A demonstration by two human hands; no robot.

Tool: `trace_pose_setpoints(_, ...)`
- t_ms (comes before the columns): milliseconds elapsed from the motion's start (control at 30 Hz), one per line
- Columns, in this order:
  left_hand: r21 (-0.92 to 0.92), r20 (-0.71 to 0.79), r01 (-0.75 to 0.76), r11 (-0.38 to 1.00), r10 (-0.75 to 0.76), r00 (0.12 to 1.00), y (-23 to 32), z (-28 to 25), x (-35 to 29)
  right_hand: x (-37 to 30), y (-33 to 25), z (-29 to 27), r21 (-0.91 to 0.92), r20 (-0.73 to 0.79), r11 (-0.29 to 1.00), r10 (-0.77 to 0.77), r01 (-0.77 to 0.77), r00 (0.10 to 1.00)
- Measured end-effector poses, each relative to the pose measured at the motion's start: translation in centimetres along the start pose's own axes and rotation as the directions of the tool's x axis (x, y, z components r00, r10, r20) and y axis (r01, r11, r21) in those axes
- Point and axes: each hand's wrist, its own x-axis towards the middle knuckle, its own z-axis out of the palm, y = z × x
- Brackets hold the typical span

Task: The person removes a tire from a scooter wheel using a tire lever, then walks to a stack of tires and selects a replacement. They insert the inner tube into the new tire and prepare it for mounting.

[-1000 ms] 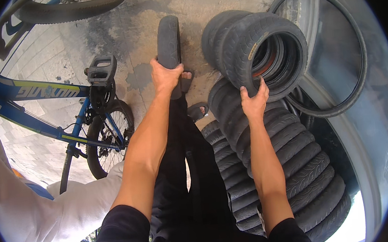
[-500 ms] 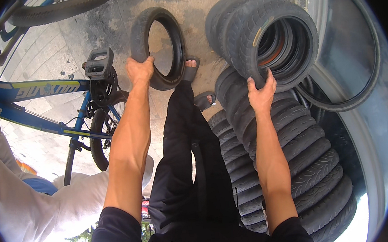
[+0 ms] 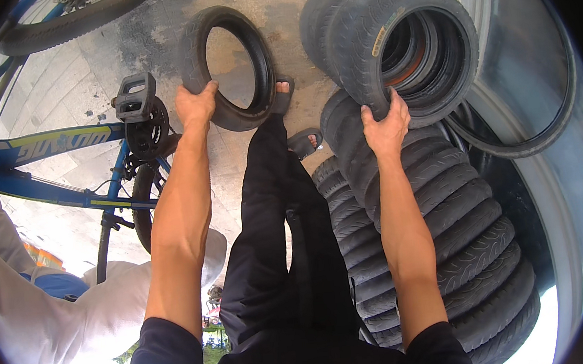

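Note:
My left hand (image 3: 195,107) is closed on the lower left edge of a black tyre (image 3: 192,55), its thumb over the rim. This tyre is tilted, and pavement shows through its opening. On the right, my right hand (image 3: 388,128) grips the lower edge of another, wider tyre (image 3: 357,55), thumb outside and fingers curled into the opening. That tyre tops a short pile of tyres (image 3: 316,27), and a reddish-orange ring (image 3: 421,66) shows deep inside. The fingertips of my right hand are partly hidden behind the rim.
A tall stack of tyres (image 3: 457,216) stands beside my right forearm. A thin, large tyre (image 3: 571,88) leans against a glassy panel at the right. A blue bicycle (image 3: 35,187) with a grey pedal (image 3: 135,97) is at the left, near a person's light trousers (image 3: 102,313).
My left hand and the tyre in it have shifted slightly left and up in the picture. My right hand has moved slightly up and left, still gripping the other tyre.

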Motion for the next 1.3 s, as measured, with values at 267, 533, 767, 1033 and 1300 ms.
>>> trace_pose_setpoints(267, 0.04, -0.005, -0.048, 0.998, 0.048, 0.999, 0.2, 0.2, -1.2, 1.4, -0.9, 1.5, -0.029, 0.032, 1.0, 0.013, -0.012, 0.999)
trace_pose_setpoints(533, 0.004, 0.046, 0.013, 1.0, -0.013, 0.999, -0.8, -0.4, -0.6, 2.9, -0.8, 1.4, -0.04, 0.1, 0.999, 0.021, -0.017, 0.995)
trace_pose_setpoints(767, -0.057, 0.083, 0.104, 0.993, -0.099, 0.992, -2.2, -0.8, 0.3, 2.9, -0.7, 1.4, -0.036, 0.091, 0.999, 0.003, 0.0, 0.996)
trace_pose_setpoints(1033, -0.024, 0.036, -0.015, 1.0, 0.016, 0.999, 0.1, 0.4, -1.9, 3.0, -0.7, 1.3, -0.022, 0.091, 1.0, 0.0, 0.002, 0.996)
trace_pose_setpoints(1300, -0.011, 0.066, -0.091, 0.996, 0.092, 0.994, 2.8, 3.0, -4.3, 3.5, -0.9, 0.6, -0.005, 0.157, 0.999, 0.046, -0.045, 0.987)
